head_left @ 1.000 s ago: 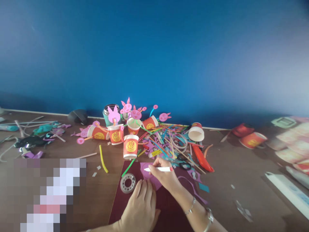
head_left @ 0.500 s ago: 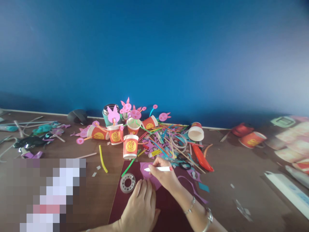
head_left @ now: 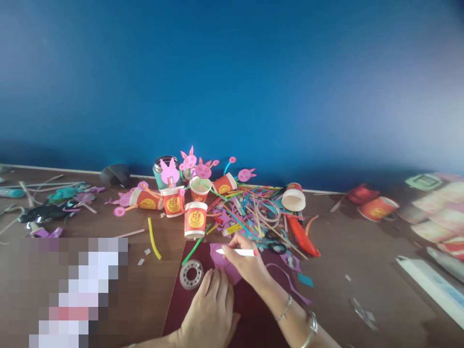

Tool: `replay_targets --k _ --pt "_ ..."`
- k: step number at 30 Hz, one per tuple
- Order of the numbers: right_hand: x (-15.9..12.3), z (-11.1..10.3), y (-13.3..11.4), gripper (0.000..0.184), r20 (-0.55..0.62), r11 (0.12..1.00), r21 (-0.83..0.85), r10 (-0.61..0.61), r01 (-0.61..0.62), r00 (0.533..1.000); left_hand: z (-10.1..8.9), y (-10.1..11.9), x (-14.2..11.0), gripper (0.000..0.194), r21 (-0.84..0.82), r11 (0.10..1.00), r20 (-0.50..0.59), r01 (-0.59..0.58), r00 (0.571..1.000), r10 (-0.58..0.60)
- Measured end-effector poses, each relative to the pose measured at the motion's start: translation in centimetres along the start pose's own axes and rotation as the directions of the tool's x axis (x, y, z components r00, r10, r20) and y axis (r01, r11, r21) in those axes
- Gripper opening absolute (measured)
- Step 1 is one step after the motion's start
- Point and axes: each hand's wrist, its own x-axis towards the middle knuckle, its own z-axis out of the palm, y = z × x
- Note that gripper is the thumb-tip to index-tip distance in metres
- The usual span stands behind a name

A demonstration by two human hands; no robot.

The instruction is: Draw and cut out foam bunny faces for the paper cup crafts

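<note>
My right hand is closed round a white pen with a red end, its tip resting on a purple paper shape. That shape lies on a dark maroon sheet near the table's front edge. My left hand lies flat on the sheet, fingers stretched out, pressing beside the purple shape. A clear tape roll sits on the sheet's left side, just beyond my left fingertips.
Behind the sheet stand several red paper cups with pink bunny cut-outs, beside a heap of coloured straws and sticks. A yellow straw lies to the left. More cups and a white box sit at right. A blue wall rises behind.
The pen and my right hand have shifted very slightly up over the purple shape. My left hand has stayed flat on the sheet.
</note>
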Motion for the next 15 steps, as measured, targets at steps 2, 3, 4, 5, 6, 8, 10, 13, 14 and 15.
replay_targets --k 2,3,4,5,6,8,10,13,14,15 --pt "-0.03 0.03 -0.05 0.025 -0.002 1.000 0.011 0.013 -0.013 1.000 0.06 0.00 0.01 0.054 0.006 1.000 -0.008 -0.001 1.000 0.001" --pt "-0.05 0.04 -0.08 0.025 -0.004 1.000 0.015 0.018 -0.018 1.000 0.08 0.00 0.02 0.054 0.011 1.000 -0.020 0.000 1.000 0.000" --pt "-0.06 0.04 -0.12 0.025 -0.005 1.000 0.017 0.022 -0.022 1.000 0.09 0.01 0.04 0.054 0.016 1.000 -0.032 0.003 0.999 -0.003" --pt "-0.08 0.03 -0.17 0.025 -0.008 1.000 0.016 0.023 -0.023 1.000 0.07 0.01 0.06 0.054 0.021 1.000 -0.044 0.006 0.999 -0.005" --pt "-0.09 0.01 -0.23 0.025 -0.013 1.000 0.013 0.023 -0.023 1.000 0.04 0.01 0.09 0.054 0.024 1.000 -0.053 0.007 0.999 -0.006" --pt "-0.10 -0.05 -0.36 0.024 -0.021 1.000 0.002 0.024 -0.024 0.999 -0.04 0.00 0.13 0.054 0.029 1.000 -0.069 0.006 0.998 -0.004" --pt "-0.10 -0.11 -0.46 0.024 -0.022 0.999 -0.006 0.033 -0.033 0.999 -0.09 -0.01 0.15 0.054 0.032 0.999 -0.088 0.007 0.996 -0.004" --pt "-0.12 -0.19 -0.52 0.024 -0.022 0.999 -0.016 0.044 -0.044 0.999 -0.06 0.01 0.12 0.054 0.036 0.999 -0.100 0.009 0.995 -0.005" --pt "-0.13 -0.20 -0.51 0.023 -0.023 0.999 -0.022 0.044 -0.045 0.999 -0.03 0.02 0.10 0.053 0.036 0.999 -0.097 0.009 0.995 -0.005" --pt "-0.14 -0.21 -0.51 0.023 -0.025 0.999 -0.029 0.043 -0.044 0.999 -0.01 0.03 0.09 0.053 0.035 0.999 -0.091 0.007 0.996 -0.004"
